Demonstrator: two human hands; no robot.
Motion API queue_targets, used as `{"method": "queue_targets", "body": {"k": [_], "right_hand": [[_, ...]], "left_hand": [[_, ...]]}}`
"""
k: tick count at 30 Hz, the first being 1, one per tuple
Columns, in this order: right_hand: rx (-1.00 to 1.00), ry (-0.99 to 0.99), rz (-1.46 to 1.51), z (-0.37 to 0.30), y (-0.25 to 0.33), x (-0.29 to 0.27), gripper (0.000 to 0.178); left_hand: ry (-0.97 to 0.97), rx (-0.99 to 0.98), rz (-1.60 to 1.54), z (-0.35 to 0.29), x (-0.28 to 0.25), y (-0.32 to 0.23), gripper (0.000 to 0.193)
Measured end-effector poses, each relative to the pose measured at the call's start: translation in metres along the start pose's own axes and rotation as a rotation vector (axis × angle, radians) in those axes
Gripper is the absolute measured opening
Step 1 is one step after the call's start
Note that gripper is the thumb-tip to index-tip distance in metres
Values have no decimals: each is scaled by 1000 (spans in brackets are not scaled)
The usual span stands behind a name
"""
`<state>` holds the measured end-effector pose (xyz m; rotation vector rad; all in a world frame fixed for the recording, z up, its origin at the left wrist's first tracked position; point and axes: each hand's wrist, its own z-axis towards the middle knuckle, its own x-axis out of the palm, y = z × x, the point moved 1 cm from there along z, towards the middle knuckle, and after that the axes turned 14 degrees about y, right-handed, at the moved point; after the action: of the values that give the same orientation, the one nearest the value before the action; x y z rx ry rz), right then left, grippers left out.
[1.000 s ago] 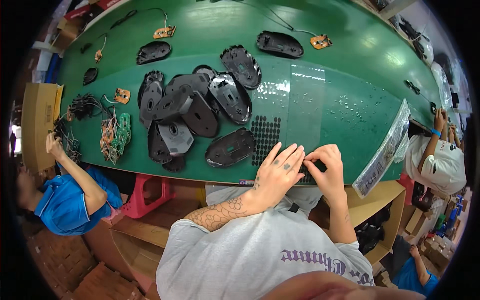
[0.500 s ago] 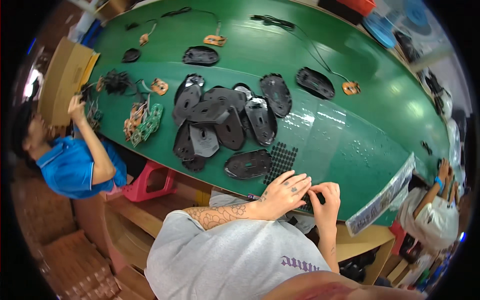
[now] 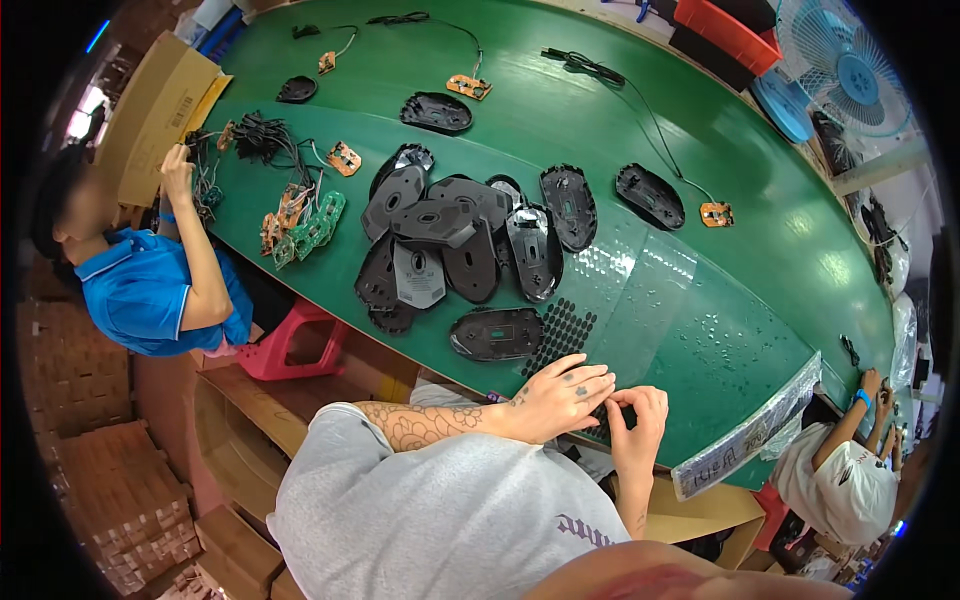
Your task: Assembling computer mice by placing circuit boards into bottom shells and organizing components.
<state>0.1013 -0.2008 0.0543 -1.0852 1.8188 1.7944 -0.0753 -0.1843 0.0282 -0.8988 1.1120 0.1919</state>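
Observation:
A sheet of small black round pads (image 3: 563,338) lies at the table's near edge. Across its near part stretches my left hand (image 3: 565,400), fingers extended close together and lying nearly flat. Right beside those fingertips, my right hand (image 3: 640,428) has thumb and forefinger bent into a pinch; whatever is between them is too small or hidden to make out. Just left of the sheet sits a black computer mouse shell (image 3: 496,333), hollow side up. Beyond it is a heap of black mouse shells (image 3: 435,222), some upside down.
Circuit boards (image 3: 310,228) and coiled cables (image 3: 268,138) lie at the left, near a co-worker in blue (image 3: 165,300). More shells and cabled boards (image 3: 717,214) line the far side. At right are a plastic-wrapped strip (image 3: 750,430) and another person (image 3: 840,465). A fan (image 3: 855,75) stands far right.
The view has shifted, so the table's contents sit a little differently in it. My hands stay together over the sheet, the right one still pinching. The mouse shells keep their places.

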Motion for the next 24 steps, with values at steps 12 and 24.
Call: {"method": "queue_targets", "body": {"k": [12, 24], "right_hand": [[-76, -28, -78, -6, -6, 4, 16], [-61, -368, 568, -6, -24, 8, 14]], "left_hand": [[23, 43, -19, 1, -4, 2, 52], [-71, 93, -5, 25, -85, 16, 39]]}}
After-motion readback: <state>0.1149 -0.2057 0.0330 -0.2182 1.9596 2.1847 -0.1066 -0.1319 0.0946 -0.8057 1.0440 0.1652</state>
